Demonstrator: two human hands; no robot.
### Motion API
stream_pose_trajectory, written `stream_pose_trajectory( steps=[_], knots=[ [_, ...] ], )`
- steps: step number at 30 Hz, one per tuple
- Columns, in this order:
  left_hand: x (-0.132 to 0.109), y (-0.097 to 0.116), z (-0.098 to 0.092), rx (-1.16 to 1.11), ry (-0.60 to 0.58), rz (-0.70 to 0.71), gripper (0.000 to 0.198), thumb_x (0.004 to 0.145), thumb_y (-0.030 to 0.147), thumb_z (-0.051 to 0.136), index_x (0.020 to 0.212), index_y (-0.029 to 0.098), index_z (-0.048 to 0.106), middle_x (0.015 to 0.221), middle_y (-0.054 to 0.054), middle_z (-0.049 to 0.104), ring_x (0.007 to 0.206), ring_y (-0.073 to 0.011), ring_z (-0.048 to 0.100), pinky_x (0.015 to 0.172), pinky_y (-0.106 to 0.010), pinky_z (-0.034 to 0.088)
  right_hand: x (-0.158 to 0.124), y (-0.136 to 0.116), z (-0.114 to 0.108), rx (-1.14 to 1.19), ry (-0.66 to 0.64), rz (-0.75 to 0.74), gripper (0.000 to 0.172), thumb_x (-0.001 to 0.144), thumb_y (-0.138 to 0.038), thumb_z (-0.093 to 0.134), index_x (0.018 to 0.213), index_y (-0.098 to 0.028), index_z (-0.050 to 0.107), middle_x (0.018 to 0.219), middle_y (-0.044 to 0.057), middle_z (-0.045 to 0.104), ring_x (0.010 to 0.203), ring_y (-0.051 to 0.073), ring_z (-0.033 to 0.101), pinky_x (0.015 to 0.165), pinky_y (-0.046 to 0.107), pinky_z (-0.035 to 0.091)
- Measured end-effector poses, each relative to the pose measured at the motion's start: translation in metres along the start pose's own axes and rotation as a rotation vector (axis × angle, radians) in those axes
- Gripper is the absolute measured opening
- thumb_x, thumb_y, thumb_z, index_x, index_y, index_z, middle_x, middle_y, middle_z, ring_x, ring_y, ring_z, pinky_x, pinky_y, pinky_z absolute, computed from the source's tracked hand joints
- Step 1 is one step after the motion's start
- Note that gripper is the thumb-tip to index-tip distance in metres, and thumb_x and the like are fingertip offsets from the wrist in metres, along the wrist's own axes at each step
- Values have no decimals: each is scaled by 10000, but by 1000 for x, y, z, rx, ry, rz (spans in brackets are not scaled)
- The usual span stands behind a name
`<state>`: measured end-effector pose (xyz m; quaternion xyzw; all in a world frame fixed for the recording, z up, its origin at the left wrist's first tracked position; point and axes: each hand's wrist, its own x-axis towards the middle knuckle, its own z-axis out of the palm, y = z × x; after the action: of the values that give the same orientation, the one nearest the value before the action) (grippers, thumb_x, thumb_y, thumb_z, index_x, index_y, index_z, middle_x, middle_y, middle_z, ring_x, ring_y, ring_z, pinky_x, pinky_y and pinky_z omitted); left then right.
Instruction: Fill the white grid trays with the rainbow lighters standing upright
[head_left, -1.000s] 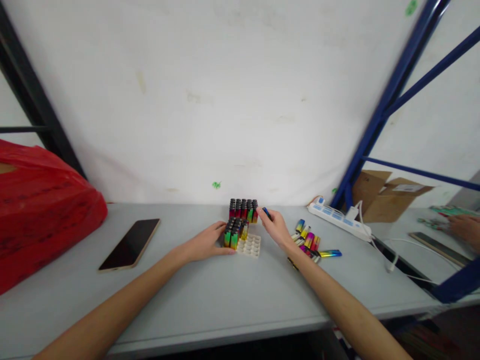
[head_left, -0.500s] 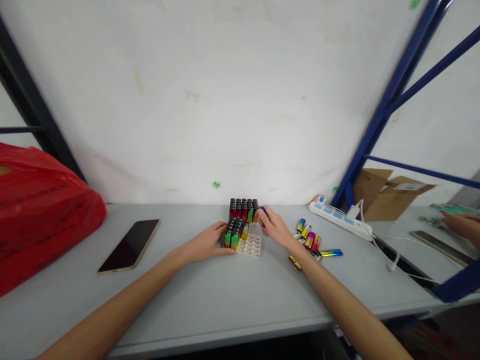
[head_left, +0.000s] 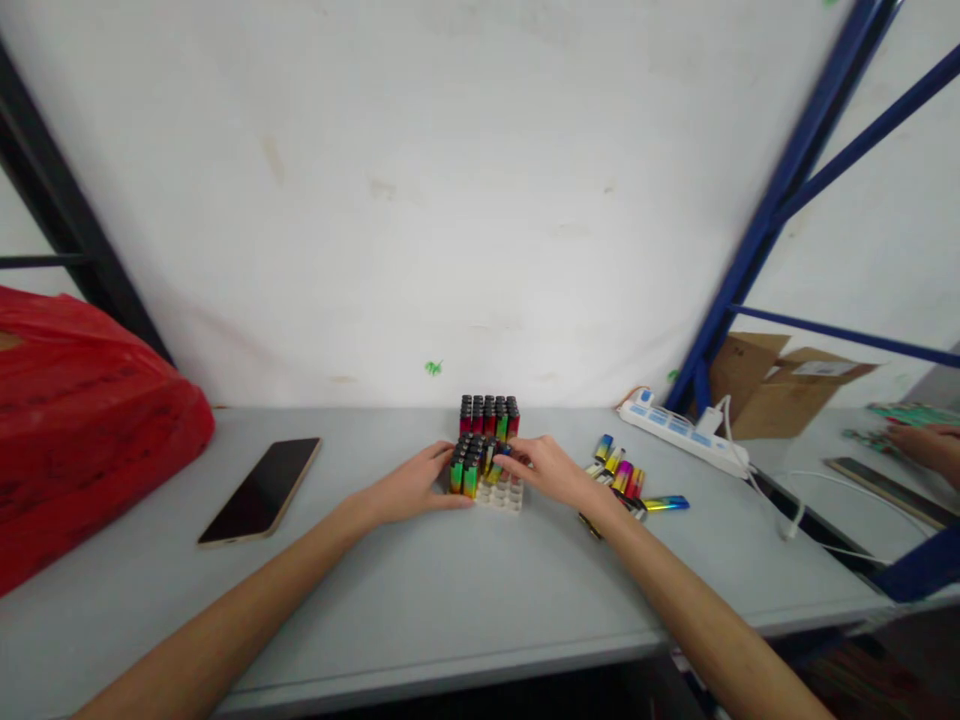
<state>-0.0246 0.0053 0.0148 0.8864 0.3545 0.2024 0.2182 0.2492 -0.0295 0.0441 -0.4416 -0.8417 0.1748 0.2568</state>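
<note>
A white tray with rows of round holes sits mid-table, its left part filled with upright, black-topped lighters in green, yellow and red. My left hand is closed around the tray's left side, thumb along the front and fingers toward the back. Over the tray, my right hand pinches a blue-ended lighter beside the standing ones; its lower end is partly hidden. Right behind stands another block of upright lighters. Loose shiny lighters lie in a pile near my right forearm.
To the left lie a phone and a red plastic bag. A white power strip with cables, a blue metal frame and a cardboard box are at the right. Another person's hand shows at the far right.
My right hand has moved left and down with the lighter, from beside the rear block to over the tray. My left hand stays at the tray's side.
</note>
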Motion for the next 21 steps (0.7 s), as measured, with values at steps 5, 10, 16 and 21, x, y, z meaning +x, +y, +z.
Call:
stream_pose_trajectory(
  steps=[5,10,16,21],
  knots=[
    [0,-2,1,22,-6,8,767,813,622,810,1424,204,609,1468,-142,593,1361,-370,582,1221,-467,433,0,-2,1,-15,-63,-49,334,1095,-418,518,935,-162,662,847,69,785,723,173,705,674,246,455],
    [1,-2,2,34,-10,-10,776,814,641,799,1423,200,604,1472,-147,592,1355,-373,587,1217,-469,434,3,-7,5,-197,-45,-55,269,1086,-352,556,933,-154,652,833,77,751,686,164,642,647,253,394],
    [3,-4,2,36,7,17,759,804,665,795,1383,200,639,1418,-135,630,1317,-371,615,1189,-453,465,4,-6,6,-274,-76,-70,266,1097,-348,538,947,-156,645,836,64,734,677,153,613,643,253,384],
    [3,-2,0,42,3,6,771,797,674,792,1387,204,633,1419,-136,628,1319,-378,614,1192,-472,461,6,-16,7,-425,-91,-48,276,1101,-390,522,1047,-153,653,1045,119,756,905,206,695,762,271,460]
  ],
)
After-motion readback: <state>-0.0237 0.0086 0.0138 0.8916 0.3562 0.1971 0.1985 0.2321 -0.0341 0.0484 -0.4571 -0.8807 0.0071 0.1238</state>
